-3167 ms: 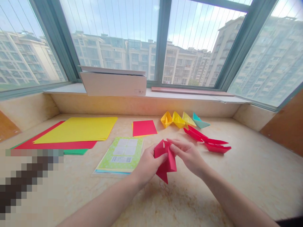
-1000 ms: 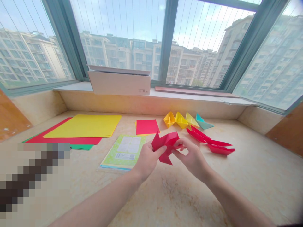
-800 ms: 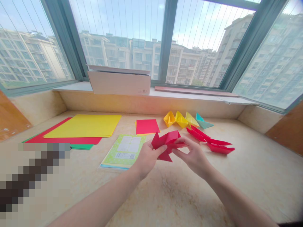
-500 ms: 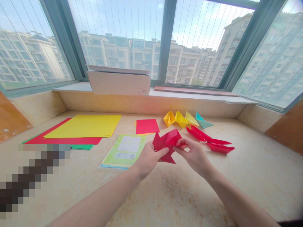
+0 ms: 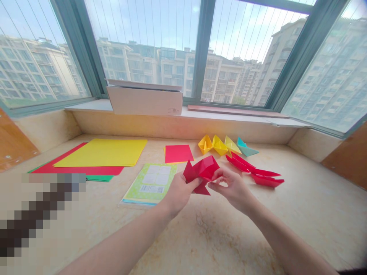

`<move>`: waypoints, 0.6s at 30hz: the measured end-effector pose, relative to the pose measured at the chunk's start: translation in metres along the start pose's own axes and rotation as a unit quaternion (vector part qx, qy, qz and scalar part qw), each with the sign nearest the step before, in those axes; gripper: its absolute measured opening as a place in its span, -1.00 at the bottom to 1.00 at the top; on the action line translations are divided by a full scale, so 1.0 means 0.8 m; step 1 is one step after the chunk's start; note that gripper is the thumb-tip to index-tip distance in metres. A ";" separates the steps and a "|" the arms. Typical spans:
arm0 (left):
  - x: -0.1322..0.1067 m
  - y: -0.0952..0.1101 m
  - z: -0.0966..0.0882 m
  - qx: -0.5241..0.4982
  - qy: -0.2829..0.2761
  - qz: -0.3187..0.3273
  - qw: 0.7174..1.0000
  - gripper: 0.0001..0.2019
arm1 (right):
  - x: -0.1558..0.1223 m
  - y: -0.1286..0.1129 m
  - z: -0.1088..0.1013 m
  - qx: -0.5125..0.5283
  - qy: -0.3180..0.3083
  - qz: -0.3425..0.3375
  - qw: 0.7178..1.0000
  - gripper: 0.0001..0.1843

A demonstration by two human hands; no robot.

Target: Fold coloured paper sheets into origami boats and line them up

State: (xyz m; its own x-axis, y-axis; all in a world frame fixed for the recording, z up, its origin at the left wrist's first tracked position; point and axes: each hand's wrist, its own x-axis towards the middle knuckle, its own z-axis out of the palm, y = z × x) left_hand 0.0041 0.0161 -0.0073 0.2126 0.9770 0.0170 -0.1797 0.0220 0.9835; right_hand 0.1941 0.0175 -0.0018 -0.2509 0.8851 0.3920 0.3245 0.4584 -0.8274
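Note:
Both my hands hold a partly folded red paper piece [image 5: 201,170] just above the marble sill [image 5: 301,214]. My left hand [image 5: 179,192] pinches its left side with thumb and fingers closed on it. My right hand [image 5: 231,186] grips its right side, fingers curled round the fold. Behind the hands lie finished red paper boats [image 5: 254,172]. Further back stand three yellow boats [image 5: 219,145] and a teal boat [image 5: 246,148] in a row.
A red square sheet [image 5: 178,153] lies behind my hands. A green printed paper pack [image 5: 150,183] lies to the left, with large yellow sheets [image 5: 101,152] over red and green ones further left. A white box [image 5: 145,99] rests on the window ledge.
The red piece has been turned and reshaped from a hanging, pointed form into a flatter, wider one. Both hands rose slightly and kept hold of it.

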 end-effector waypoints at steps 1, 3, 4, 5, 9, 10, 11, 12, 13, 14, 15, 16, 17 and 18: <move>0.000 0.000 0.000 0.001 -0.002 0.002 1.000 -0.73 | 0.000 0.000 0.000 -0.008 0.001 -0.008 1.000 -0.84; 0.000 0.000 -0.001 0.012 -0.005 0.010 1.000 -0.74 | -0.001 0.001 0.001 -0.016 0.008 -0.017 1.000 -0.85; 0.000 0.000 -0.001 0.022 -0.005 0.014 1.000 -0.75 | -0.001 0.002 0.001 -0.018 0.010 -0.019 1.000 -0.83; 0.000 0.000 -0.001 0.031 -0.004 0.018 0.999 -0.75 | -0.002 0.003 0.001 -0.021 0.009 -0.022 1.000 -0.81; -0.001 0.000 -0.001 0.018 -0.004 0.011 1.000 -0.79 | -0.004 0.003 0.000 -0.049 -0.018 -0.039 0.998 -0.87; -0.002 0.000 0.000 0.004 -0.008 0.004 1.000 -0.79 | -0.005 0.002 -0.001 -0.062 -0.025 -0.052 0.996 -0.87; -0.002 0.000 0.001 -0.011 -0.012 -0.003 1.000 -0.79 | -0.006 0.002 -0.002 -0.075 -0.028 -0.069 0.994 -0.86; -0.002 0.000 0.001 -0.025 -0.016 -0.007 1.000 -0.78 | -0.006 0.002 -0.003 -0.087 -0.029 -0.090 0.992 -0.84; -0.003 0.000 0.002 -0.038 -0.018 -0.010 0.999 -0.76 | -0.007 0.002 -0.005 -0.099 -0.028 -0.111 0.988 -0.81; -0.003 0.000 0.003 -0.049 -0.020 -0.011 0.999 -0.74 | -0.007 0.002 -0.006 -0.109 -0.025 -0.130 0.985 -0.77; -0.003 -0.001 0.003 -0.061 -0.023 -0.013 0.998 -0.71 | -0.007 0.003 -0.007 -0.117 -0.024 -0.145 0.982 -0.73; -0.003 -0.001 0.003 -0.075 -0.029 -0.014 0.997 -0.67 | -0.007 0.004 -0.008 -0.127 -0.024 -0.158 0.979 -0.70; -0.003 -0.001 0.003 -0.088 -0.036 -0.016 0.995 -0.64 | -0.007 0.005 -0.009 -0.137 -0.024 -0.168 0.976 -0.67; -0.003 -0.002 0.003 -0.100 -0.044 -0.017 0.994 -0.62 | -0.007 0.005 -0.011 -0.149 -0.026 -0.178 0.972 -0.64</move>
State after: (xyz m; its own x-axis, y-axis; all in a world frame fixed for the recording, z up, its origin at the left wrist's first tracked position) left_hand 0.0060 0.0137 -0.0086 0.3028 0.9530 0.0084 -0.3570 0.1053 0.9281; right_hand 0.2047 0.0154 -0.0041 -0.4386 0.6646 0.6049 0.4570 0.7445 -0.4867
